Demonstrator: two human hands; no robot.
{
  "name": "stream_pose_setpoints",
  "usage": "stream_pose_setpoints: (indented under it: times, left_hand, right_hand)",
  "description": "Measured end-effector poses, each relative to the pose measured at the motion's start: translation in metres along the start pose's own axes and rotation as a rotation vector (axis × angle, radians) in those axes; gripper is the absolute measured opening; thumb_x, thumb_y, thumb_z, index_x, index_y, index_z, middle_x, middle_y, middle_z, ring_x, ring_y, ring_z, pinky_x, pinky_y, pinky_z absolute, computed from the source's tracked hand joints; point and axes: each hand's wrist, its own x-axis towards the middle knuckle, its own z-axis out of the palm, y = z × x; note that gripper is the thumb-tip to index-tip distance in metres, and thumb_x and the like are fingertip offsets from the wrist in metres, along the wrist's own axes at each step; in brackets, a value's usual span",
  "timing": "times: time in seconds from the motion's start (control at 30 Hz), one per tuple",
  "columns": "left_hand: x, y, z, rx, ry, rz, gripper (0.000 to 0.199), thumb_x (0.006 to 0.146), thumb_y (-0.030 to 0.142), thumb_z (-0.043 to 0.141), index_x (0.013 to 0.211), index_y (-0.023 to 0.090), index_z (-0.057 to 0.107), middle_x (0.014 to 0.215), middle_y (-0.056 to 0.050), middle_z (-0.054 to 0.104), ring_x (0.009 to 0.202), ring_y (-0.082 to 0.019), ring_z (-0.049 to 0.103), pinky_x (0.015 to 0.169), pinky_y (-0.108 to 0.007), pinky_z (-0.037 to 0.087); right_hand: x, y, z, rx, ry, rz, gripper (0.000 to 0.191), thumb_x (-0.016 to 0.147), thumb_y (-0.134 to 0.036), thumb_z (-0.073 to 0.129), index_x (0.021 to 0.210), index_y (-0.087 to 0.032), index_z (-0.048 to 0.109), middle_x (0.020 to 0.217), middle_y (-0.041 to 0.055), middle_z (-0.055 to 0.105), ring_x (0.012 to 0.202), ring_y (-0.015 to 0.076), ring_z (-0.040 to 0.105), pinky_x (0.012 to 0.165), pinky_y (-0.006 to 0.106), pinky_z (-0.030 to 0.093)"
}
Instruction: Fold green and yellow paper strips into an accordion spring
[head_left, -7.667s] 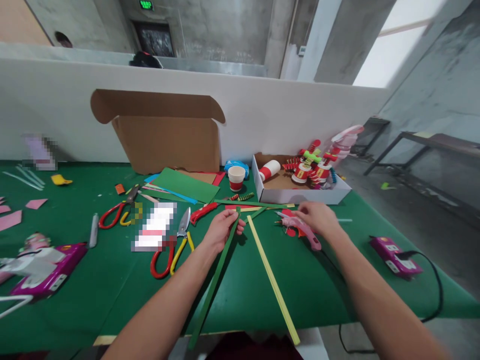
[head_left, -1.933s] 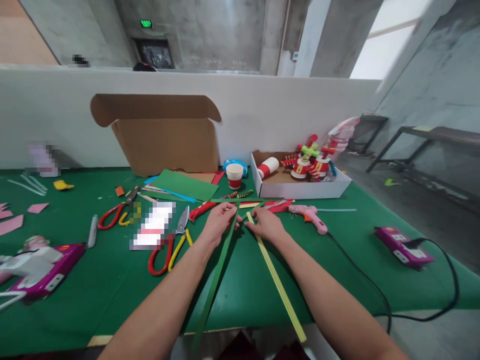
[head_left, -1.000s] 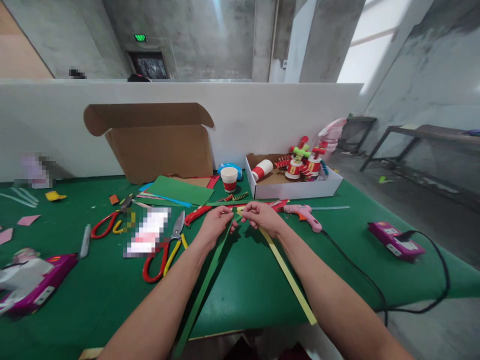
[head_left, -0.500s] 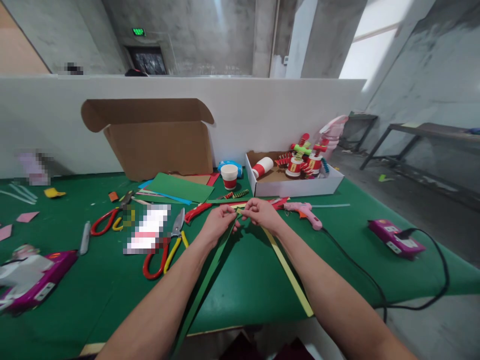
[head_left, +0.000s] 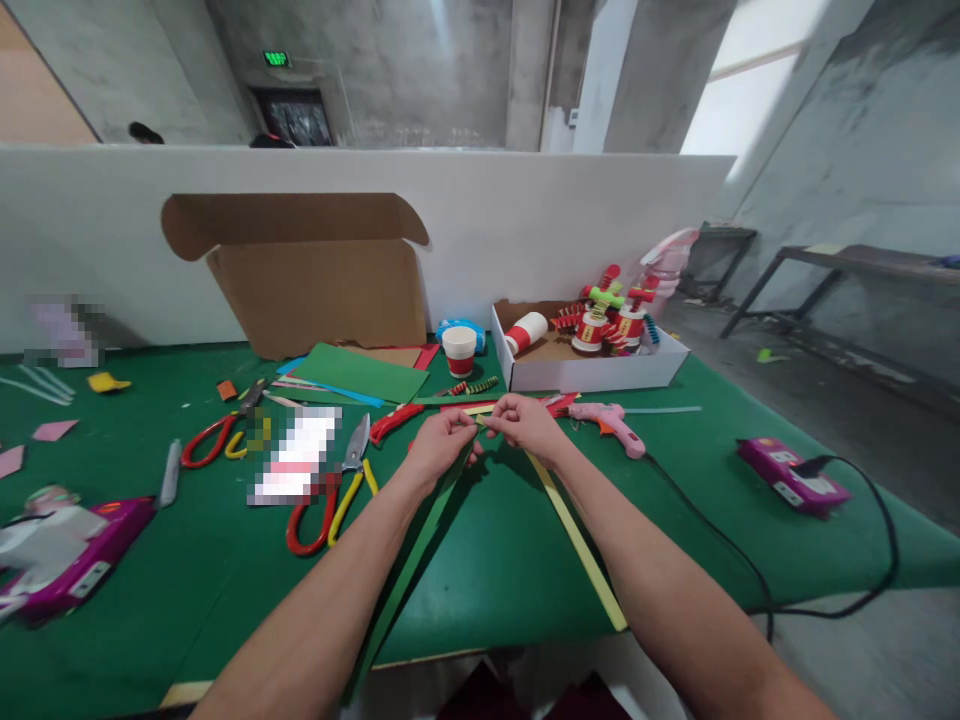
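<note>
Over the middle of the green table, my left hand (head_left: 448, 440) pinches the upper end of a long green paper strip (head_left: 420, 555), which runs down past the table's front edge. My right hand (head_left: 523, 428) is closed at the end of a yellow paper strip (head_left: 577, 545) that slants down to the right beneath my forearm. Fingertips of both hands nearly meet where the two strip ends come together; how the ends overlap is too small to make out. Scissors (head_left: 337, 500) with red and yellow handles lie left of my left forearm.
A pink glue gun (head_left: 611, 425) lies to the right, its cord trailing to a purple power box (head_left: 791, 478). Behind stand a paper cup (head_left: 460, 352) and a white box (head_left: 600, 376) holding cup figures. Green paper sheets (head_left: 367, 372) and a second pair of scissors (head_left: 214, 440) lie left.
Both hands keep their grip at the strip ends, with only slight finger movement. The rest of the table looks the same.
</note>
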Motion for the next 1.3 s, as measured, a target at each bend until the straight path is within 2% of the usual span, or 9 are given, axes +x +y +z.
stream_pose_setpoints:
  times: [0.27,0.43,0.7,0.93,1.3]
  left_hand:
    - [0.0006,-0.0007,-0.0002,0.009,-0.013,0.002,0.017,0.077,0.023,0.065,0.072,0.018,0.049,0.050,0.003,0.061,0.039,-0.008,0.052,0.044,-0.017,0.040]
    - [0.0015,-0.0019,-0.0007,-0.007,-0.029,0.016,0.020,0.076,0.025,0.067,0.073,0.018,0.049,0.050,0.003,0.061,0.040,-0.008,0.053,0.044,-0.017,0.041]
    - [0.0015,-0.0027,-0.0010,-0.003,-0.035,0.029,0.020,0.075,0.027,0.067,0.072,0.018,0.049,0.050,0.003,0.061,0.040,-0.008,0.053,0.044,-0.018,0.041]
    - [0.0010,-0.0015,-0.0008,-0.006,-0.039,0.020,0.021,0.075,0.027,0.068,0.072,0.018,0.049,0.050,0.003,0.061,0.040,-0.009,0.052,0.043,-0.017,0.041]
    - [0.0011,-0.0023,-0.0003,-0.007,-0.048,0.007,0.021,0.076,0.028,0.068,0.074,0.019,0.049,0.051,0.004,0.060,0.040,-0.009,0.053,0.044,-0.018,0.041]
  right_hand:
    - [-0.0005,-0.0009,0.0003,-0.002,0.009,0.014,0.040,0.063,-0.048,0.076,0.072,-0.020,0.050,0.055,-0.0042,0.063,0.038,0.0053,0.039,0.038,0.018,0.028]
    - [-0.0014,-0.0037,0.0003,-0.016,0.011,0.028,0.034,0.068,-0.042,0.074,0.084,-0.018,0.056,0.053,-0.0056,0.062,0.037,0.0047,0.038,0.039,0.018,0.029]
    - [0.0000,-0.0014,-0.0008,-0.018,0.003,0.021,0.033,0.069,-0.041,0.073,0.086,-0.016,0.061,0.055,-0.0041,0.062,0.039,0.0045,0.039,0.040,0.018,0.030]
    - [-0.0004,-0.0030,-0.0007,-0.027,-0.004,0.015,0.033,0.069,-0.042,0.073,0.085,-0.014,0.064,0.055,-0.0025,0.061,0.040,0.0045,0.039,0.040,0.018,0.029]
    - [-0.0015,-0.0047,-0.0003,-0.009,-0.013,0.012,0.031,0.067,-0.044,0.073,0.075,-0.017,0.060,0.054,-0.0038,0.060,0.039,0.0052,0.037,0.038,0.018,0.027]
